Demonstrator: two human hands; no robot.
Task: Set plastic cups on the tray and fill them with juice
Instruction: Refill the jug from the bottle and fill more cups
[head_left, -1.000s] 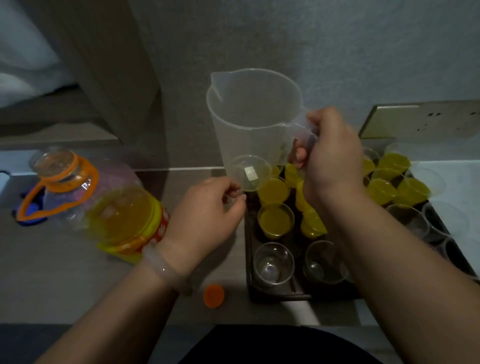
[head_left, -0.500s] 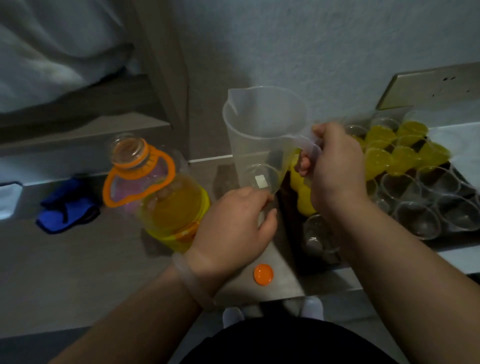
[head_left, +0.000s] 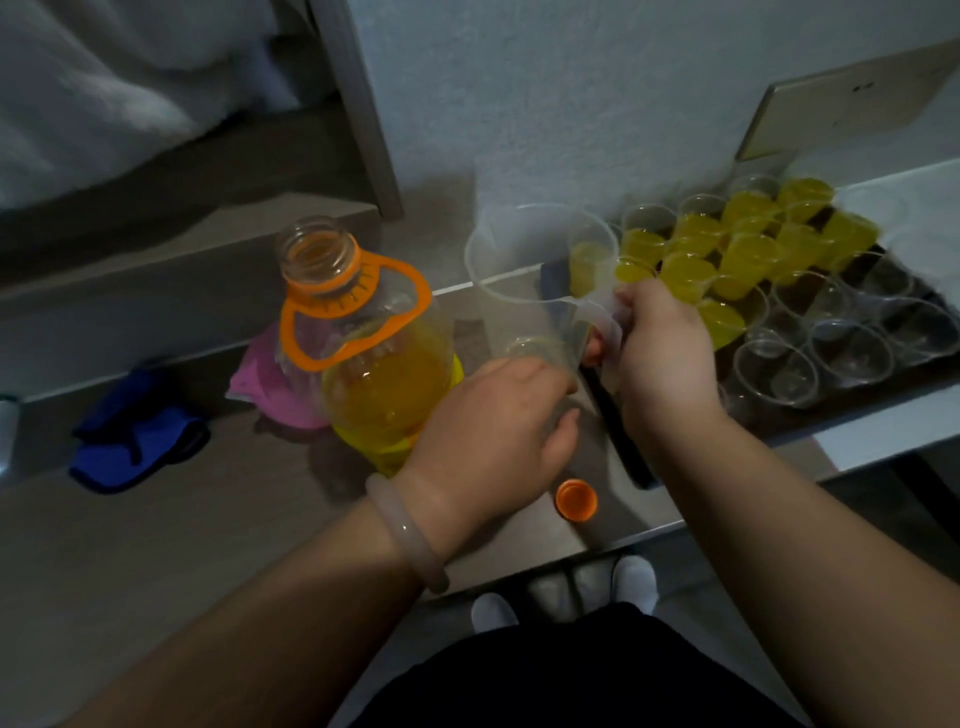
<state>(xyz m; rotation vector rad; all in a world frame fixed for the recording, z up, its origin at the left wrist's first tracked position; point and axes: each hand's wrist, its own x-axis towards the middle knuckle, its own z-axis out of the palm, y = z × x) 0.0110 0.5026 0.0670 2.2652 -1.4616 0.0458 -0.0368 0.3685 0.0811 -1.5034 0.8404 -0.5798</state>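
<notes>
Right hand (head_left: 660, 358): fingers wrapped round the handle of the clear jug (head_left: 524, 291), centre frame. The jug looks empty and is held upright just left of the tray (head_left: 623, 447). Left hand (head_left: 498, 415): fingers and thumb curled around the jug's base from below; pale bracelet (head_left: 410, 530) on that wrist. The tray sits on the tabletop (head_left: 208, 519) at right of frame. Its far rows hold cups filled with yellow juice (head_left: 748, 249); the near and right rows hold empty clear cups (head_left: 852, 353). The juice bottle (head_left: 374, 364) stands uncapped, left of the jug, about half full. Its orange cap (head_left: 576, 500) lies on the tabletop below my left hand. A pink cloth (head_left: 265, 384) lies behind the bottle and a blue cloth (head_left: 135, 431) at far left.
</notes>
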